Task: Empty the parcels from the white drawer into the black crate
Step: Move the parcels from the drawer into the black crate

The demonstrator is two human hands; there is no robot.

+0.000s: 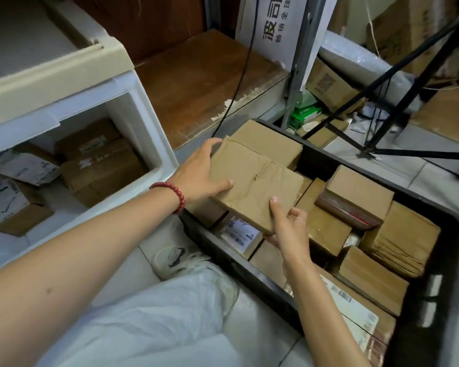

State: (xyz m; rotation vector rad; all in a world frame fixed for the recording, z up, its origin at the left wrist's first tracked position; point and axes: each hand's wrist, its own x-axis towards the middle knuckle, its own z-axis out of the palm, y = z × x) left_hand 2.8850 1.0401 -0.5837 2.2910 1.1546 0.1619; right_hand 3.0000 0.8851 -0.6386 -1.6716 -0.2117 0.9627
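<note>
The fingers (214, 143) of the left hand (196, 173) curl round the far edge of a crumpled brown parcel (252, 178), with the thumb lying on top. The right hand (289, 229) pinches the near corner, thumb on top and fingers under. So both hands hold this one parcel (it looks a bit squashed). It is up in the air over the near left end of the black crate (451, 260), not yet put down. I think this is the putting-in step. Next, the hands need to lower it onto the boxes below, let go, and then reach for the drawer on the left. The crate is packed with many brown boxes (361, 192), some with white labels. The white drawer (150, 133) is open and has about five parcels (101, 170) inside, so the job is not done.
</note>
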